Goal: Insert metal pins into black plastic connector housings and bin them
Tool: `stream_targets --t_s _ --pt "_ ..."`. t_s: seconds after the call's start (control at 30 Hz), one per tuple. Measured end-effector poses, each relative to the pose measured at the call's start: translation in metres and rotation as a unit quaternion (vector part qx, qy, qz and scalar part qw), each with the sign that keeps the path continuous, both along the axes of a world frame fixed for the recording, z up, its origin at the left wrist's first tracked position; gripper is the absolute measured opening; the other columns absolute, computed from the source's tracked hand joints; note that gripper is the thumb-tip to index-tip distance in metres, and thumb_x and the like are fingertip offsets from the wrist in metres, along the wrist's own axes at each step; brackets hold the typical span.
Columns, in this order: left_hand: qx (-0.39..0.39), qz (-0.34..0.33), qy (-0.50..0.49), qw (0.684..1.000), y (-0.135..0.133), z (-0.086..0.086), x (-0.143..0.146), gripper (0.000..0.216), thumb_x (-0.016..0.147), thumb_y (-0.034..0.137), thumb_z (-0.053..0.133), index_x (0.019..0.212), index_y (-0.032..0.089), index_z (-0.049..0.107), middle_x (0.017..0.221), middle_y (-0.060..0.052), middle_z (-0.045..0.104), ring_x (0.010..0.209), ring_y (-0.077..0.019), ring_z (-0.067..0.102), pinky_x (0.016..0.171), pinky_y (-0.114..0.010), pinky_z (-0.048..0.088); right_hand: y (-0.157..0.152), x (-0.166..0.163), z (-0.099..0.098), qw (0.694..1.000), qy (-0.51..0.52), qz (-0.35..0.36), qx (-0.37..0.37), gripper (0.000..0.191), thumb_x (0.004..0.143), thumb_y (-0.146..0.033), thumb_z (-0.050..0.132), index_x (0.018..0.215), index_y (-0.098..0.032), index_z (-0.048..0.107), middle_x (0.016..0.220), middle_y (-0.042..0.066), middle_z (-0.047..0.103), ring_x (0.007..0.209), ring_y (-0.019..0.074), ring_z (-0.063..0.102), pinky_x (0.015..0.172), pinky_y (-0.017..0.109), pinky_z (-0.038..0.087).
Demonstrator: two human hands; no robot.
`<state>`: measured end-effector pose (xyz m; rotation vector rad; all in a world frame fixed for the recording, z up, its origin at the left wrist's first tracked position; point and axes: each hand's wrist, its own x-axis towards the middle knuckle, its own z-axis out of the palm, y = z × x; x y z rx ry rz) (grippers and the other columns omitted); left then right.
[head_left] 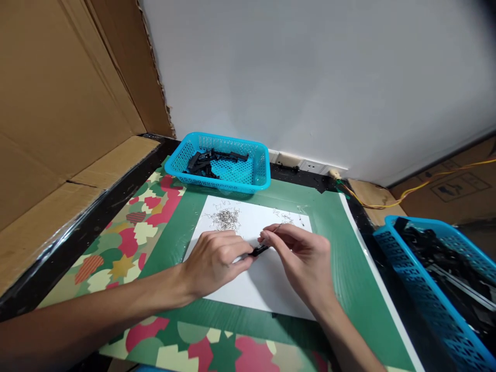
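Over a white sheet (pixel 240 287), my left hand (pixel 219 258) is closed around a small black plastic part (pixel 260 250), whose end sticks out past the fingertips. My right hand (pixel 302 256) meets that end with thumb and forefinger pinched together. A thin, wire-like piece shows at those fingertips, too small to make out fully. Behind my left hand lies a pile of tiny thin metal pieces (pixel 227 218). More of the same are scattered on the sheet just beyond my right hand.
A blue basket (pixel 217 181) with black parts stands at the back. Another blue basket (pixel 422 294), fuller of black parts, is at the right. Cardboard (pixel 65 103) walls the left side. Sockets (pixel 312 166) and a yellow cable (pixel 411 192) run along the wall.
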<state>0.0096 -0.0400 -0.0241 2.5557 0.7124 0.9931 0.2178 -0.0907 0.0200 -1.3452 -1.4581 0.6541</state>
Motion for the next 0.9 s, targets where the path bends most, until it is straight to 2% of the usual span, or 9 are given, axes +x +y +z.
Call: stream_targets --t_s 0.13,0.4,0.9 --pt "0.007 -0.003 0.000 1.000 0.0001 0.0002 0.0000 0.010 0.099 0.017 0.072 0.091 0.018 0.078 0.085 -0.004 0.082 0.076 -0.0217 0.077 0.067 -0.032 0.052 0.0005 -0.0063 -0.0033 1.000 0.017 0.011 -0.022 0.016 0.098 -0.028 0.078 0.084 -0.022 0.079 0.082 0.001 0.081 0.070 0.0156 0.076 0.068 0.024 0.063" --pt "0.008 -0.013 0.011 1.000 0.0007 0.0032 -0.0005 0.013 0.100 0.018 0.071 0.089 0.018 0.078 0.084 -0.004 0.082 0.077 -0.0217 0.077 0.068 -0.032 0.054 0.0010 -0.0047 -0.0037 1.000 -0.004 0.022 -0.018 0.016 0.099 -0.028 0.076 0.086 -0.021 0.079 0.079 0.002 0.077 0.069 0.0157 0.071 0.062 0.024 0.062" --pt "0.013 -0.019 0.015 1.000 0.0003 0.0009 -0.0019 0.012 0.100 0.022 0.073 0.090 0.017 0.077 0.086 -0.002 0.082 0.072 -0.0198 0.079 0.063 -0.031 0.050 0.0032 -0.0025 -0.0045 0.995 -0.069 0.045 0.053 0.031 0.102 -0.019 0.072 0.071 -0.020 0.075 0.066 0.001 0.073 0.057 0.0136 0.063 0.056 0.029 0.046"
